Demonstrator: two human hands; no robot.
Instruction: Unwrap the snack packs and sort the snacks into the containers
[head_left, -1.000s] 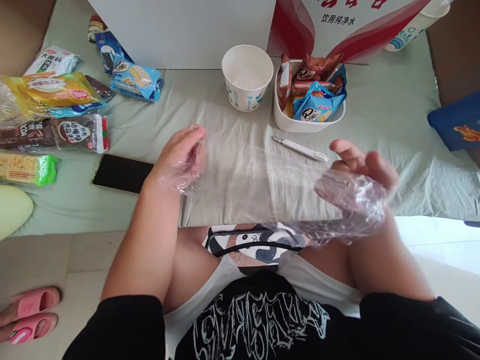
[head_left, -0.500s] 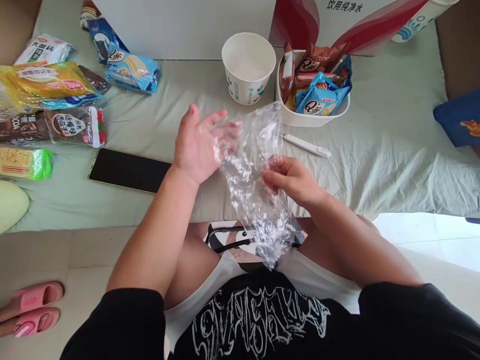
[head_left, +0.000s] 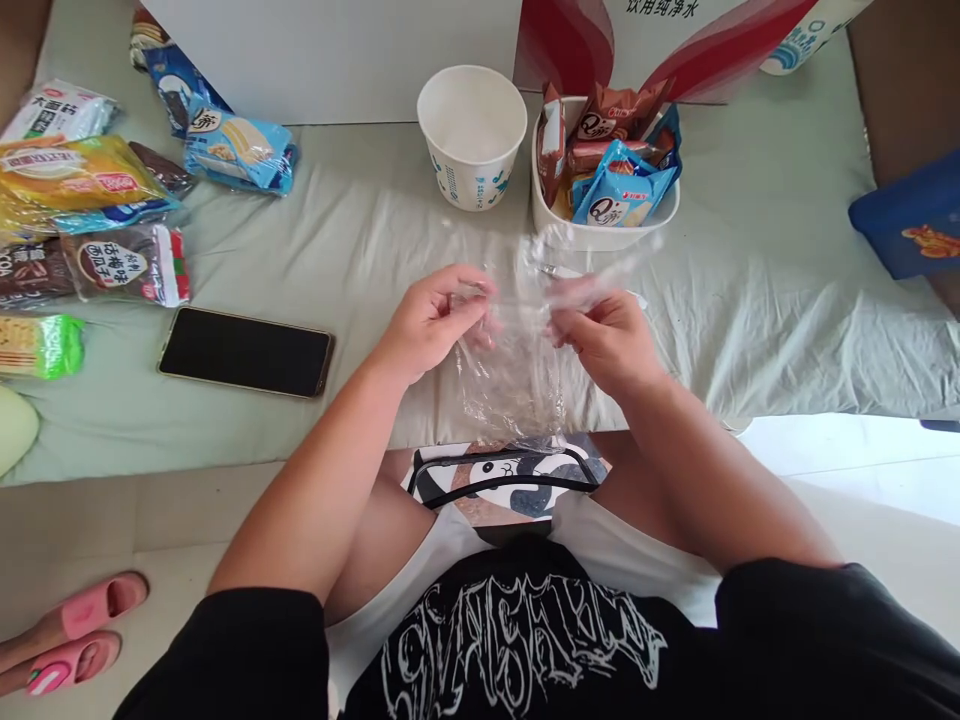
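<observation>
A clear plastic bag [head_left: 514, 385] hangs between my two hands, crinkled and see-through, over the near edge of the sheet. My left hand [head_left: 435, 320] pinches its left side between thumb and fingers. On the other side my right hand [head_left: 604, 335] is closed on the bag, with a loose flap of film stretching up to the right. Behind the film lies a white-handled tool, mostly hidden by the bag and my right hand. Just beyond stand a white paper cup [head_left: 474, 140] and a white container [head_left: 611, 237] filled with wrapped snacks [head_left: 622, 185].
A black phone [head_left: 246, 352] lies left of my left arm. Several packaged snacks [head_left: 90, 185] cover the left side. A large white and red box [head_left: 337, 60] stands along the back. At the right edge is a blue object [head_left: 911, 215]. Pink slippers [head_left: 94, 630] rest on the floor.
My left hand was spread beside the bag and now pinches it. The bag has been lifted off my lap and spread between both hands. The view has shifted slightly.
</observation>
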